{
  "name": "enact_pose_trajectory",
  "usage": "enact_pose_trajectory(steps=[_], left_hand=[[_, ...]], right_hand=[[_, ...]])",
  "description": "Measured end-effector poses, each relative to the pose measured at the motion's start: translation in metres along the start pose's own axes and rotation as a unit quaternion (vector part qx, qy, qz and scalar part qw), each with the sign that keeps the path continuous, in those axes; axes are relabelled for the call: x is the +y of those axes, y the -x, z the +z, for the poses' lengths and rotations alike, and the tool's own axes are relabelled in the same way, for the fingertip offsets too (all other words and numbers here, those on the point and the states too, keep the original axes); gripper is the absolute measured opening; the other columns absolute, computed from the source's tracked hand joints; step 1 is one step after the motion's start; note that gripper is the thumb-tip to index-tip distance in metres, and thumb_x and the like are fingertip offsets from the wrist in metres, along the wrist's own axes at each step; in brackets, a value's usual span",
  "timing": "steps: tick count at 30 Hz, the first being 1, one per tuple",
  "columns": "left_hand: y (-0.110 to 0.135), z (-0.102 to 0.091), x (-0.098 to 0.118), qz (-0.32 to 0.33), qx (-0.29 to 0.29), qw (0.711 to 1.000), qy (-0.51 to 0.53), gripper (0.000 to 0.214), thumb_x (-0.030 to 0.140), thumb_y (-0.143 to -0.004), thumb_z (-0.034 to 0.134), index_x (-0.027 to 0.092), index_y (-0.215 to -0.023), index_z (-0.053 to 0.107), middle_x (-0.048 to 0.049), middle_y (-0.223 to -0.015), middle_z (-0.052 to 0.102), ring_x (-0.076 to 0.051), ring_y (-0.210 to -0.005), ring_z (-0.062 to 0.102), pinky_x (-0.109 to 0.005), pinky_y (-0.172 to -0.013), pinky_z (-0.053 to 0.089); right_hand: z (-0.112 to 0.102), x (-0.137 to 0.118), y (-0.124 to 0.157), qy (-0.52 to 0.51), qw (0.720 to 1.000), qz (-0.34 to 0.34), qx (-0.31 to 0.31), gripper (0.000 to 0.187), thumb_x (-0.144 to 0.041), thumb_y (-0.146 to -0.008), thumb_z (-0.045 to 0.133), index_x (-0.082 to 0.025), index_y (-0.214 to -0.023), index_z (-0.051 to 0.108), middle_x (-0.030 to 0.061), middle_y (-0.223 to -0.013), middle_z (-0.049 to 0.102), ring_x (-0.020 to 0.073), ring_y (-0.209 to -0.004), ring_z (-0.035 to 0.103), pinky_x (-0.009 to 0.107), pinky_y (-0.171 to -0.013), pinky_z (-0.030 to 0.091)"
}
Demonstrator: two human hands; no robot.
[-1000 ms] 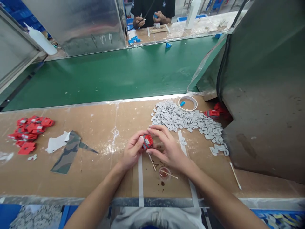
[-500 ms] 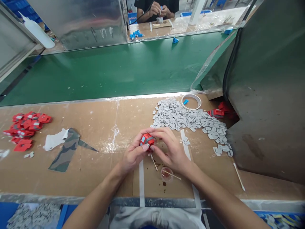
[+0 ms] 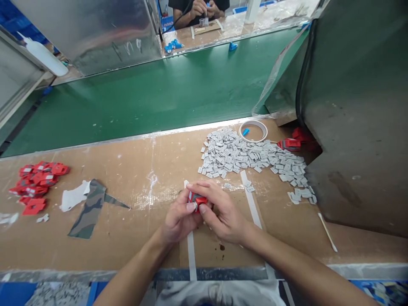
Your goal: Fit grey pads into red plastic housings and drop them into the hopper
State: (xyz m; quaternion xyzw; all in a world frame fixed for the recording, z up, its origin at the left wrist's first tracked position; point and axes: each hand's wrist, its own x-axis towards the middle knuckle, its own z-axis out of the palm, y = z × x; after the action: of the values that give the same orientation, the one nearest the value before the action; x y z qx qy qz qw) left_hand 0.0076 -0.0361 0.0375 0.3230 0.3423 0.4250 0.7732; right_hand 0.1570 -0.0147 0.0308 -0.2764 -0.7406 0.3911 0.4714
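Both hands grip one small red toy part (image 3: 200, 201) with a dark grey band and light blue panels, maybe a toy car body. My left hand (image 3: 179, 219) holds it from the left, thumb on its near side. From the right, my right hand (image 3: 225, 216) curls over its top and presses thumb and fingers against it. The hands cover some of the part. Just beyond them lies a pile of small grey rectangular pieces (image 3: 232, 153) on the cardboard-covered table (image 3: 127, 246).
Red parts (image 3: 35, 182) are heaped at left, beside a camouflage cloth scrap (image 3: 87, 210). A tape roll (image 3: 266, 131) touches the grey pile. More red parts (image 3: 289, 144) and a cotton swab (image 3: 327, 233) lie right, near a metal panel (image 3: 360, 170). Beyond runs a green belt (image 3: 143, 97); a co-worker's hands (image 3: 204, 8) are across it.
The red part has turned in my fingers, and my right fingers cover more of its top. My hands are slightly lower, hiding the small cup and swabs seen before. The view has tilted a little.
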Motion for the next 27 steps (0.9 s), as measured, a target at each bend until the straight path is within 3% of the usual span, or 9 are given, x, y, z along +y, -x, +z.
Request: enact_pose_trajectory(steps=[8,13,19,22,27], left_hand=[[0.002,-0.003,-0.005,0.011,-0.031,0.999,0.014,0.048,0.041,-0.083,0.063,0.024,-0.127,0.056,-0.0039,-0.089,0.055,-0.019,-0.082,0.059,-0.033,-0.076,0.053],[0.003,-0.005,-0.003,0.014,-0.047,0.999,-0.017,0.049,0.042,-0.085,0.061,0.025,-0.13,0.052,-0.0041,-0.09,0.056,-0.018,-0.078,0.058,-0.033,-0.072,0.053],[0.004,-0.001,-0.001,0.013,-0.064,0.998,0.016,0.05,0.041,-0.087,0.063,0.024,-0.132,0.051,-0.0023,-0.086,0.054,-0.014,-0.071,0.055,-0.026,-0.066,0.051],[0.004,0.002,-0.001,0.025,-0.055,0.998,0.029,0.044,0.037,-0.087,0.063,0.023,-0.128,0.055,-0.0014,-0.085,0.054,-0.013,-0.07,0.054,-0.024,-0.065,0.05],[0.004,0.003,-0.002,0.065,-0.038,0.996,0.056,0.031,0.03,-0.084,0.067,0.025,-0.115,0.065,-0.0025,-0.102,0.054,-0.01,-0.072,0.052,-0.02,-0.064,0.048]], right_hand=[[-0.005,-0.003,-0.004,-0.019,1.0,-0.011,-0.014,0.038,-0.023,-0.098,0.042,-0.028,-0.133,0.053,0.0057,-0.114,0.067,0.0229,-0.101,0.06,0.043,-0.09,0.05],[-0.01,-0.001,-0.003,-0.034,0.998,-0.014,-0.042,0.035,-0.025,-0.099,0.043,-0.028,-0.132,0.054,0.0071,-0.117,0.065,0.0234,-0.111,0.058,0.044,-0.095,0.049],[-0.014,-0.001,-0.004,-0.037,0.998,-0.009,-0.059,0.035,-0.027,-0.1,0.043,-0.028,-0.133,0.054,0.0073,-0.115,0.065,0.0231,-0.113,0.058,0.043,-0.095,0.05],[-0.015,-0.001,-0.005,-0.03,0.997,-0.013,-0.072,0.035,-0.026,-0.1,0.043,-0.026,-0.133,0.054,0.0085,-0.119,0.064,0.0228,-0.115,0.057,0.043,-0.098,0.049],[-0.014,0.0,-0.005,-0.032,0.995,-0.016,-0.093,0.035,-0.021,-0.099,0.042,-0.023,-0.132,0.055,0.0103,-0.123,0.063,0.0228,-0.115,0.056,0.045,-0.098,0.048]])
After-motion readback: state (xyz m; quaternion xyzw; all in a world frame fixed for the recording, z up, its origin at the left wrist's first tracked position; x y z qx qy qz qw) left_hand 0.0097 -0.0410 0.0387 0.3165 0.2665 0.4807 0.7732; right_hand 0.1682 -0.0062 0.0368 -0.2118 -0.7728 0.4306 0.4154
